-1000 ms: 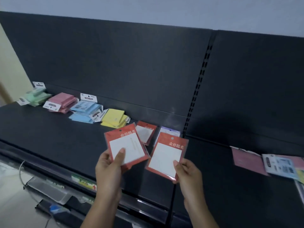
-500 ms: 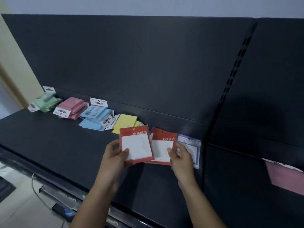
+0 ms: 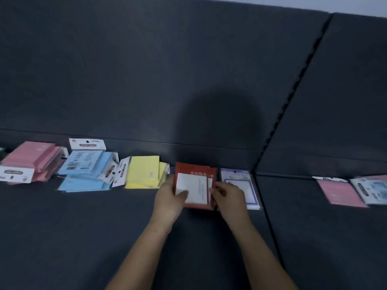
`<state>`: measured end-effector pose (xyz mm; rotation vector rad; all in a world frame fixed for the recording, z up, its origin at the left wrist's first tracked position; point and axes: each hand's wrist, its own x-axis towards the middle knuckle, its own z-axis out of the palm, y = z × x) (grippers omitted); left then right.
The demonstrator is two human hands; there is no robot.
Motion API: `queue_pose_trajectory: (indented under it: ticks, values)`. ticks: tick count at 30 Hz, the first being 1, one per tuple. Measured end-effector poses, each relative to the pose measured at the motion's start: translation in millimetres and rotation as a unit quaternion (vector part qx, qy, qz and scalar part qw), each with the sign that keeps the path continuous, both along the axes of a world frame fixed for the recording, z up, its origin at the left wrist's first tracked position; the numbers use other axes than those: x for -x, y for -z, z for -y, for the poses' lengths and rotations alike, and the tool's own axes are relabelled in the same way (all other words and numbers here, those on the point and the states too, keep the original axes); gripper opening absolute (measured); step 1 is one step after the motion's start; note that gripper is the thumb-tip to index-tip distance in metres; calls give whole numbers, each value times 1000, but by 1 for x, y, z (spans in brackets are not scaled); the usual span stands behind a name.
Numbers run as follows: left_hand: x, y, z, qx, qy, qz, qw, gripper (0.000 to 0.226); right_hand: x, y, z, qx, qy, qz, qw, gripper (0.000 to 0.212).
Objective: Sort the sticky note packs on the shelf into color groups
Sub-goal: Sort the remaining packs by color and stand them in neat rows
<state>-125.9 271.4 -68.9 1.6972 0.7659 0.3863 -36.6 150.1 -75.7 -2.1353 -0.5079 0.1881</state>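
Note:
Red sticky note packs (image 3: 196, 181) with white pads lie stacked at the back of the dark shelf (image 3: 104, 227). My left hand (image 3: 169, 197) grips the top red pack at its left edge, thumb on the white pad. My right hand (image 3: 228, 197) pinches the red packs at their right edge. Left of them sit a yellow pile (image 3: 144, 174), a blue pile (image 3: 88, 170) and a pink pile (image 3: 29, 160). A purple-bordered pack (image 3: 240, 185) lies just right of the red ones, partly behind my right hand.
On the neighbouring shelf section to the right lie a loose pink pack (image 3: 341, 193) and a light blue pack (image 3: 372, 189). A slotted upright (image 3: 293, 91) divides the two sections. The dark back panel rises directly behind the piles.
Both hands carried the two red packs forward and down onto the red pack on the shelf, bringing them together into one stack. The view moved closer to the shelf.

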Motion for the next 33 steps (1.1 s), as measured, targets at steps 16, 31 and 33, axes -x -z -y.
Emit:
queue_pose_trajectory:
  ticks: [16,31,33]
  values:
    - [-7,-8,54,-291,-74,-69,951,52,15,-21,91,-4,95,54,994,29]
    - [-68,-6,373,-211,193,-17,958,28,3,-1,451,-71,321,29,944,29]
    - [-76,-6,403,-206,204,-30,957,28,-2,0,492,-76,331,10,940,27]
